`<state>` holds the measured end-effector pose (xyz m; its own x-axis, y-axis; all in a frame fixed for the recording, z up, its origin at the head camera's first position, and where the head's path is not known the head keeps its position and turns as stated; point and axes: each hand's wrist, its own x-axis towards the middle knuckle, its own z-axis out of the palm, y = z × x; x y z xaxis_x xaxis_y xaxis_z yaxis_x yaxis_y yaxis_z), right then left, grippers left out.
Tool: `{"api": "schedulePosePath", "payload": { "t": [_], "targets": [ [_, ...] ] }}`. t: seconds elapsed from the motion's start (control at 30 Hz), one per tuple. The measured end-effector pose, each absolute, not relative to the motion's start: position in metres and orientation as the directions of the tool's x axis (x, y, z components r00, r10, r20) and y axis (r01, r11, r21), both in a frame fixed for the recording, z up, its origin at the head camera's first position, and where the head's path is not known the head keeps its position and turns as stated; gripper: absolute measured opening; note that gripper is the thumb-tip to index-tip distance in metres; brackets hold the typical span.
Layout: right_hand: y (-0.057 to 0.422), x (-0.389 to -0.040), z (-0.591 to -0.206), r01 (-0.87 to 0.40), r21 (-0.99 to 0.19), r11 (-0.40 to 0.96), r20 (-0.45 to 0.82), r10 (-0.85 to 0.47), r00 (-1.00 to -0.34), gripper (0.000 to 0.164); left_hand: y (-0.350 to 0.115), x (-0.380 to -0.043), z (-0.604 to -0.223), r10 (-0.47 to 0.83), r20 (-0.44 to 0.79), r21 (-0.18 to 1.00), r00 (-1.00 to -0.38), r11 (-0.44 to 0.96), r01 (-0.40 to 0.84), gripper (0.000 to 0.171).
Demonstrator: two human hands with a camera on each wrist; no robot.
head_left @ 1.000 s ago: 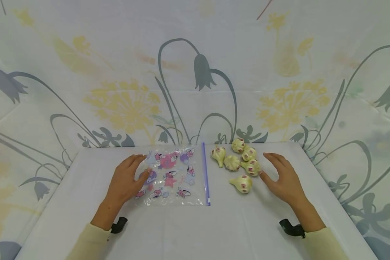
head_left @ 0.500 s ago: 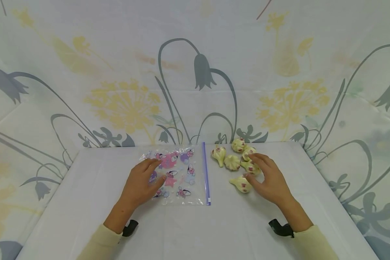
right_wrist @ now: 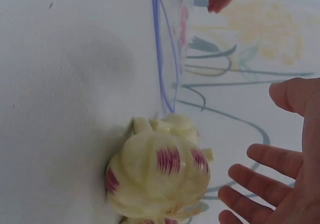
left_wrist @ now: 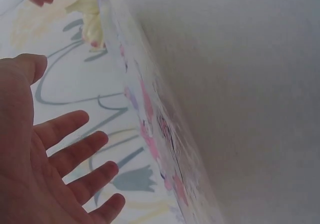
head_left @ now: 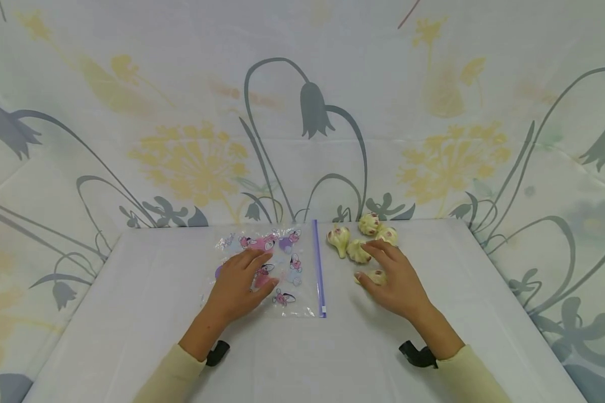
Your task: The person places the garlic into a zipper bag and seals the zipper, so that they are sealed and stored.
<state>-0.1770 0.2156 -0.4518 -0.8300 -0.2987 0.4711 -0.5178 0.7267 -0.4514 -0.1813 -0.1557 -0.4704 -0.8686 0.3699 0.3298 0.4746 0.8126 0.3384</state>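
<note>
A clear zip bag [head_left: 302, 296] printed with pink and purple pictures lies flat on the table, its purple slider strip [head_left: 319, 263] along the right side. Over the bag's left half hovers my left hand [head_left: 239, 285], fingers spread and holding nothing. Right of the strip several garlic bulbs [head_left: 339, 240] lie in a loose group, pale with purple-red marks. My right hand [head_left: 395, 282] reaches over the nearer bulbs with relaxed fingers and hides part of them. In the right wrist view one garlic bulb [right_wrist: 157, 174] is large beside the fingers, which stand apart from it.
The white table [head_left: 292, 358] runs back to a wall cloth [head_left: 201, 162] printed with grey and yellow flowers. Each wrist wears a black strap mount [head_left: 418, 354] under a cream sleeve [head_left: 471, 375].
Both hands have moved inward: the left one rightward across the bag, the right one leftward over the garlic bulbs. Bag and bulbs lie where they were.
</note>
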Motion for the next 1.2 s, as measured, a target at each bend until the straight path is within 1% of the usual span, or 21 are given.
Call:
{"api": "schedulePosePath", "payload": {
  "t": [0.23, 0.57, 0.87, 1.03, 1.2],
  "targets": [
    [0.199, -0.178, -0.455, -0.551, -0.447, 0.704, 0.46, -0.347, -0.817, 0.055, -0.146, -0.183, -0.473, 0.38, 0.236, 0.335, -0.894, 0.832, 0.442, 0.064],
    [0.181, -0.182, -0.471, -0.583, -0.422, 0.694, 0.415, -0.424, -0.805, 0.054, -0.134, -0.188, -0.473, 0.416, 0.095, 0.244, -0.904, 0.871, 0.427, 0.074],
    [0.163, -0.182, -0.472, -0.593, -0.402, 0.697, 0.348, -0.483, -0.804, 0.05, -0.132, -0.187, -0.476, 0.387, -0.044, 0.267, -0.921, 0.893, 0.362, 0.081],
    [0.157, -0.185, -0.474, -0.603, -0.399, 0.691, 0.342, -0.498, -0.797, 0.048, -0.135, -0.185, -0.478, 0.385, -0.079, 0.289, -0.92, 0.892, 0.348, 0.081],
    [0.153, -0.187, -0.481, -0.59, -0.414, 0.693, 0.279, -0.52, -0.807, 0.047, -0.139, -0.181, -0.479, 0.388, -0.078, 0.286, -0.918, 0.891, 0.352, 0.081]
  ]
}}
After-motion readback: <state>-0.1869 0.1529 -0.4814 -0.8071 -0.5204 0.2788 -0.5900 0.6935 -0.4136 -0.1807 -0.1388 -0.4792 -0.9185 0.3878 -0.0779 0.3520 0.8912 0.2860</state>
